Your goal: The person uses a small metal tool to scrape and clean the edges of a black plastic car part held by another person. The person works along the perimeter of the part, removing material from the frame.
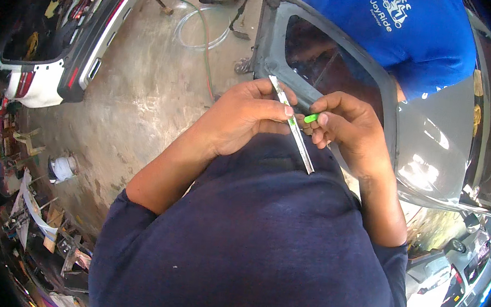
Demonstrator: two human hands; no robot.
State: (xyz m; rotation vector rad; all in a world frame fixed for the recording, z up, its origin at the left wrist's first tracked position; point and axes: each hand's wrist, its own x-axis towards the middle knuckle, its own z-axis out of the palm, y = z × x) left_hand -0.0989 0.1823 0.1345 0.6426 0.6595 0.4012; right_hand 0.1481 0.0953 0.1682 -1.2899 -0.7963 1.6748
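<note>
My left hand grips a slim silver snap-off knife between thumb and fingers. It looks like the knife's bare metal rail, with an angled blade tip at its upper end and a bit of green under my thumb. The rail slants down to the right, its lower end over my dark shirt. Close beside it, my right hand pinches a small bright green plastic piece between thumb and forefinger. A narrow gap separates the green piece from the rail.
A grey car door with a window frame stands just beyond my hands. Behind it bends a person in a blue shirt. A coiled clear hose lies on the concrete floor. A white bumper is at left, a grey car body at right.
</note>
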